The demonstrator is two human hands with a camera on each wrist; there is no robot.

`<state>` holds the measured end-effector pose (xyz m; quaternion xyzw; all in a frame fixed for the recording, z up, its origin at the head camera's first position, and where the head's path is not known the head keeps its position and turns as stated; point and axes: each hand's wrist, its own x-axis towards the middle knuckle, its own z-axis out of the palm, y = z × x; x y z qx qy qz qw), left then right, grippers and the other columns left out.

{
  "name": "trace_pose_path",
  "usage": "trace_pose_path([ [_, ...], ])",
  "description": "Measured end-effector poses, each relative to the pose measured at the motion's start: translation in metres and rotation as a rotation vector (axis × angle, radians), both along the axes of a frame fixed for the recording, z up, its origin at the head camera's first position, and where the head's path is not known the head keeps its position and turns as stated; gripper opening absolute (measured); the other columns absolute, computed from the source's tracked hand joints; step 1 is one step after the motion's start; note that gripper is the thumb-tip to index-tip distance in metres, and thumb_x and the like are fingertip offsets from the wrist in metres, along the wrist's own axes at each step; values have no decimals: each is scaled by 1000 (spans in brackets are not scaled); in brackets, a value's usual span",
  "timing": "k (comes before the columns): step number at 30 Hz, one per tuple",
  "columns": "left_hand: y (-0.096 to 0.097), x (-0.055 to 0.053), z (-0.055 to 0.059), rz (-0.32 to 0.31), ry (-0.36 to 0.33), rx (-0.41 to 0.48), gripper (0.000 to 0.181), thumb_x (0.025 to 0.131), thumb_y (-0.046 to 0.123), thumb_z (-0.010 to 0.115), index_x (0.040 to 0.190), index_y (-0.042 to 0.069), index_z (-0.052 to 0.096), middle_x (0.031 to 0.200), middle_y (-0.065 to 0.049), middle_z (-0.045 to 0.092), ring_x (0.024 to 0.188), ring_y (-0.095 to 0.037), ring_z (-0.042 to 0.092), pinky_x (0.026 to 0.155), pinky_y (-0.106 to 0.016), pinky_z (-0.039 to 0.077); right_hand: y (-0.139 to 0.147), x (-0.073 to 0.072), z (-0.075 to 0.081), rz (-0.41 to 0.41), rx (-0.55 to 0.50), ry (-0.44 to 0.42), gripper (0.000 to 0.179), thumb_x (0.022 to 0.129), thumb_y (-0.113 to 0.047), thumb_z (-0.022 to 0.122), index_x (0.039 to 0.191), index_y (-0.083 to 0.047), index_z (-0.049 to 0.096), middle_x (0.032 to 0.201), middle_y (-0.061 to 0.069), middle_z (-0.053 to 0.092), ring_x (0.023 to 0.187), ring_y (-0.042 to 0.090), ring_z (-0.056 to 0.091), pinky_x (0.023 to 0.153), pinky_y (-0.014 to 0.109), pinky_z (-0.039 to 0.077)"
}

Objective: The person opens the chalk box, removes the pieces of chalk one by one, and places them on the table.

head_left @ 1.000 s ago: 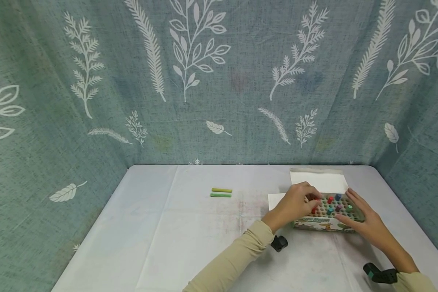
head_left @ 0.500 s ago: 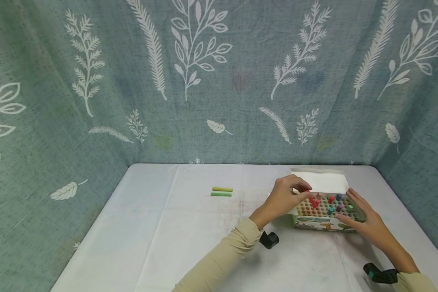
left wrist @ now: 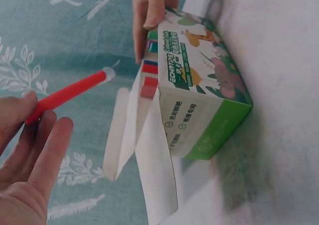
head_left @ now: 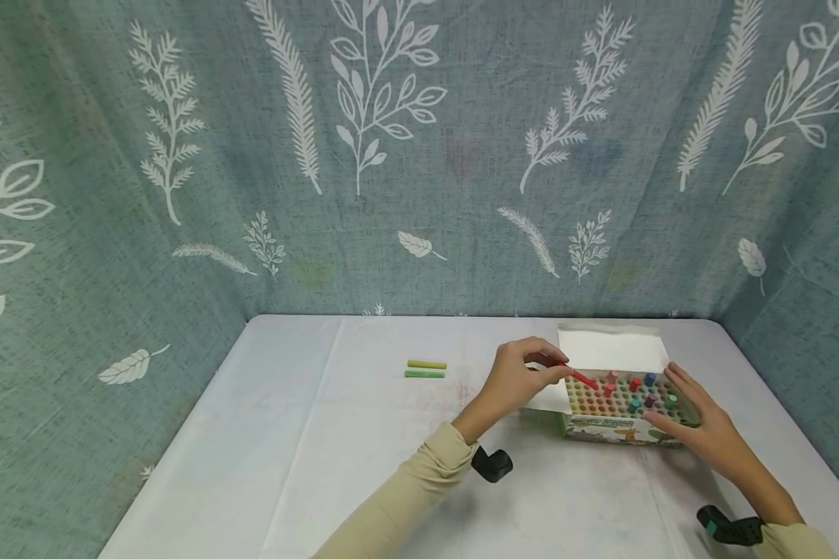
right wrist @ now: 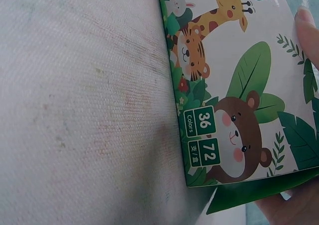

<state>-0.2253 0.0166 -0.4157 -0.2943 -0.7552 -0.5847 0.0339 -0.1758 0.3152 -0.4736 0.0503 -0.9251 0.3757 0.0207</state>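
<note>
My left hand (head_left: pixel 510 382) pinches a red chalk stick (head_left: pixel 584 380) near one end, just above the left part of the chalk box. In the left wrist view the red chalk (left wrist: pixel 72 95) slants clear of the box, a pale tip at its far end. The chalk box (head_left: pixel 618 430), printed with animals, stands with its lid folded back and a side flap out. Several chalk sticks, such as a blue one (head_left: pixel 649 380) and a purple one (head_left: pixel 650 400), poke up from its holed insert. My right hand (head_left: pixel 706 427) grips the box's right end, thumb at the front and fingers behind.
A yellow chalk stick (head_left: pixel 426 364) and a green chalk stick (head_left: pixel 424 374) lie parallel on the white tablecloth (head_left: pixel 363 450), left of the box. A leaf-patterned curtain (head_left: pixel 405 155) encloses the table at the back and sides.
My left hand has drawn the red chalk up out of the box's insert and moved left with it. The right hand has stayed on the box.
</note>
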Motion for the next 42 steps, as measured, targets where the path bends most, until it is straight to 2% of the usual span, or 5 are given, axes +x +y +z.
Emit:
trace_pose_path([
  [6, -15, 13, 19, 0, -111, 87, 12, 82, 2, 72, 93, -3, 70, 89, -15, 68, 74, -23, 68, 65, -25, 56, 1, 0, 0, 5, -8, 3, 89, 90, -39, 64, 153, -14, 8, 157, 16, -1, 136, 53, 3, 84, 79, 18],
  [8, -20, 16, 23, 2, -136, 106, 13, 82, 0, 72, 93, -5, 69, 88, -16, 68, 73, -25, 69, 66, -27, 56, 1, 0, 0, 8, -9, 4, 88, 90, -39, 64, 153, -14, 8, 157, 16, -1, 136, 53, 3, 83, 78, 18],
  [17, -39, 1, -4, 27, -213, 150, 12, 78, 7, 77, 90, 5, 72, 86, -4, 69, 73, -17, 69, 69, -33, 57, 1, 0, 0, 1, -3, -10, 89, 89, -38, 65, 153, -13, 7, 157, 16, -1, 136, 52, 3, 85, 79, 17],
  [32, -87, -4, -4, 37, -325, 237, 16, 78, 2, 76, 93, 0, 71, 95, -13, 65, 85, -25, 68, 77, -38, 56, 4, -2, -1, 27, -31, 8, 86, 90, -36, 65, 153, -16, 10, 158, 11, -1, 138, 49, 1, 85, 78, 19],
  [42, -105, -4, -11, 65, -350, 218, 18, 79, 2, 76, 95, -2, 70, 97, -15, 64, 88, -32, 67, 79, -39, 55, 6, -2, -3, 27, -33, 16, 86, 90, -36, 65, 153, -16, 11, 158, 11, 0, 139, 49, 1, 85, 78, 18],
])
